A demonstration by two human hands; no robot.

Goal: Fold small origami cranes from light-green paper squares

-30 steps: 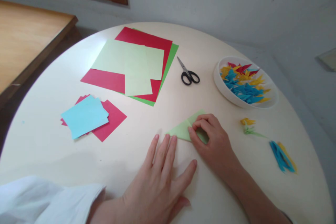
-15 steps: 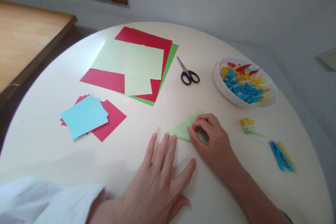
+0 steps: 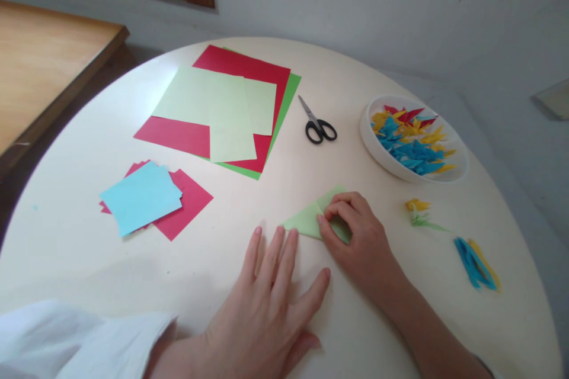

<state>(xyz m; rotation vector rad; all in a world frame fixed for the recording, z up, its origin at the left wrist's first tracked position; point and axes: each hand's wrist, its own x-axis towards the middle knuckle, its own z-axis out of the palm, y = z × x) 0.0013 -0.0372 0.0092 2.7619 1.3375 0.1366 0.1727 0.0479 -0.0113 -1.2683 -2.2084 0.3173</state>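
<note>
A small light green paper (image 3: 309, 217), folded to a triangle, lies on the round cream table (image 3: 311, 337) near its middle. My right hand (image 3: 360, 237) rests on the paper's right part, fingers curled and pressing down on the fold. My left hand (image 3: 271, 302) lies flat on the table, fingers stretched out, its fingertips just short of the triangle's left tip. It holds nothing.
Black scissors (image 3: 317, 126) lie behind the paper. A white bowl (image 3: 377, 151) of small folded pieces stands at the right. Large red and green sheets (image 3: 222, 109) lie at the back, blue and red squares (image 3: 146, 198) at the left, loose folded pieces (image 3: 475, 260) at the right edge.
</note>
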